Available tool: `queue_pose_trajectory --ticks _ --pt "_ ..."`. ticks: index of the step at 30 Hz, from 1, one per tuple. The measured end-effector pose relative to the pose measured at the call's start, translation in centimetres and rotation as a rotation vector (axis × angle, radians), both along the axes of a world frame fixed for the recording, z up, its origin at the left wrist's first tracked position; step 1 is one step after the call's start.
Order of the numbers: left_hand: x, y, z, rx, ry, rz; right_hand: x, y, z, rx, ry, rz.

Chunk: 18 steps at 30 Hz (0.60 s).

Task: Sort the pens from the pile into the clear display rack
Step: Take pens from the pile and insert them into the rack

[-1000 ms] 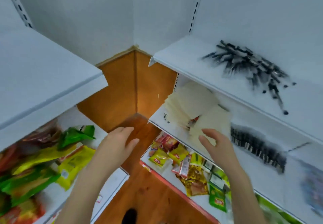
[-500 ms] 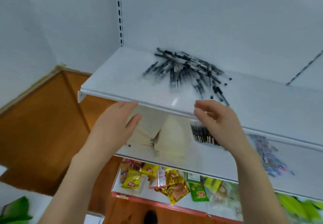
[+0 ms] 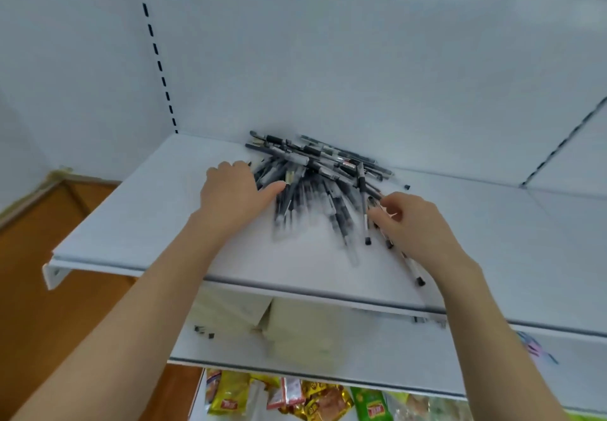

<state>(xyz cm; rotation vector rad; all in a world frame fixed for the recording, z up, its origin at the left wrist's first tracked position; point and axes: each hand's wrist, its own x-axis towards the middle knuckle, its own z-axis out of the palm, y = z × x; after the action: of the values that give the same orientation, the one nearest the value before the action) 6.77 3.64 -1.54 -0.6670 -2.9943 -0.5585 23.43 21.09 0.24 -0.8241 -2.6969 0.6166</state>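
A pile of black pens lies at the back of a white shelf. My left hand rests palm down on the pile's left side, its thumb stretched out over the pens and its fingertips hidden behind the knuckles. My right hand is at the pile's right edge, fingers curled and pinching a few pens there. Several loose pens trail from under that hand toward the shelf's front edge. No clear display rack is in view.
A loose black cap lies right of the pile. The shelf below holds cream paper stacks and coloured pens. Snack packets fill the lowest shelf. A wooden wall stands at the left.
My view has swung right and up onto the pen shelf. Both hands rose from below the shelf's front edge onto the pile; the right one took hold of pens.
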Motion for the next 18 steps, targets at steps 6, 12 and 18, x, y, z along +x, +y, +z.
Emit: queue_pose_trajectory --ticks 6,12,18 --pt "-2.4 2.7 0.1 -0.091 0.029 -0.023 -0.4 1.0 -0.6 -0.042 -0.072 -0.043" --pt "-3.4 3.5 0.9 -0.065 -0.086 -0.035 -0.9 1.3 -0.7 -0.065 -0.054 -0.039" --pt "-2.9 3.9 1.1 0.01 -0.123 -0.089 -1.1 1.2 -1.2 -0.048 -0.015 -0.055"
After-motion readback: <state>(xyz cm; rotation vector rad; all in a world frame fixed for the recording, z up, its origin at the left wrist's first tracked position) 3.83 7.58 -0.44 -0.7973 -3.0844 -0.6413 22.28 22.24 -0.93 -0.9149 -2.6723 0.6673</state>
